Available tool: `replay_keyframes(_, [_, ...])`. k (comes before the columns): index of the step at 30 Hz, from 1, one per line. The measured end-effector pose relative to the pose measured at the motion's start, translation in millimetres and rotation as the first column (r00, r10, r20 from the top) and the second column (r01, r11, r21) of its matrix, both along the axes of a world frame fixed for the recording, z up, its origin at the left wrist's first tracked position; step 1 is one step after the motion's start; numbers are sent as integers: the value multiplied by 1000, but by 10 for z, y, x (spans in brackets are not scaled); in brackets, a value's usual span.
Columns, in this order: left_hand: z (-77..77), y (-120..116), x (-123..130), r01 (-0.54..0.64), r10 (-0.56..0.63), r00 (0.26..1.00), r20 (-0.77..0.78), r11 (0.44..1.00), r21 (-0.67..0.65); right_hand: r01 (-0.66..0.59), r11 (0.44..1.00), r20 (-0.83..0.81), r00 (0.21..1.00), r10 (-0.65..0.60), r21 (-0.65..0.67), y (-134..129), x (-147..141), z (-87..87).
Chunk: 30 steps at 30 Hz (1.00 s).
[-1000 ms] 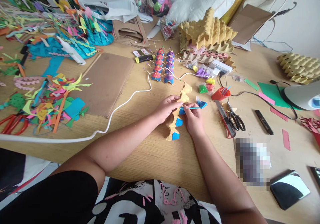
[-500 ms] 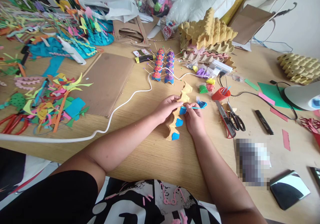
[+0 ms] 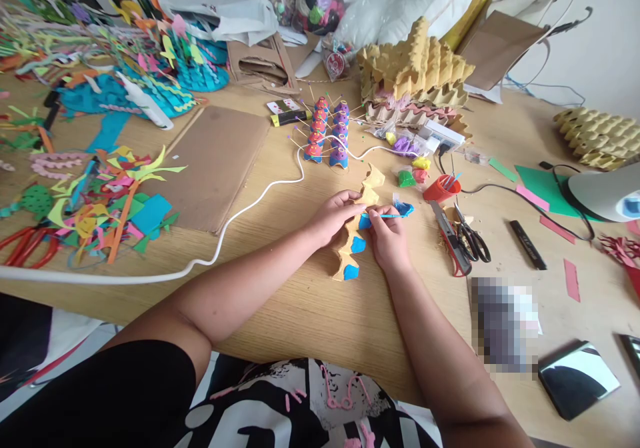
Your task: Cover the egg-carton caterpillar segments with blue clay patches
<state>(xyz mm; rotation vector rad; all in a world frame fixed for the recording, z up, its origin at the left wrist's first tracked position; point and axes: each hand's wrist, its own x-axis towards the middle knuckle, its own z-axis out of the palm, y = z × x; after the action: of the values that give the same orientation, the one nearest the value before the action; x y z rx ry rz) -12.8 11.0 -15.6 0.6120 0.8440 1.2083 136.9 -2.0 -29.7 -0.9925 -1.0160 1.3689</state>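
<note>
A strip of yellow egg carton [image 3: 373, 180] lies lengthwise before me, with blue clay-like patches [image 3: 357, 245] on its cups. My left hand [image 3: 334, 218] is closed on the strip's left side, near its middle. In my right hand [image 3: 391, 240] a thin blue stick [image 3: 393, 216] is pinched, its left end at a blue patch on a middle cup. Just beyond the right fingers sits a small bag of blue clay [image 3: 404, 209]. Two finished-looking egg carton strips, one red and blue [image 3: 315, 135], one purple and blue [image 3: 341, 135], stand farther back with pins sticking out.
A white cable [image 3: 250, 209] crosses the table on the left, beside a cardboard sheet [image 3: 215, 161] and paper scraps [image 3: 120, 215]. Rightward are a red cup [image 3: 441, 188], a cutter knife [image 3: 453, 241], scissors [image 3: 474, 238] and a marker [image 3: 529, 244]. Egg trays [image 3: 415, 68] are stacked behind.
The right hand and the stick have shifted very slightly. The left hand and the egg carton strip stay in place.
</note>
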Motion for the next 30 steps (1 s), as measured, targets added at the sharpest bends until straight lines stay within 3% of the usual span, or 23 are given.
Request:
replay_keyframes(23, [13,2,9,4,-4,1000,8,1000,4,-2,1000,-16,1000,1,-25,17,17,-14])
replay_keyframes(30, [12,-3,6,9,-9,1000,-4,1000,18,-10,998,-121,993,4,-55,10,11,29])
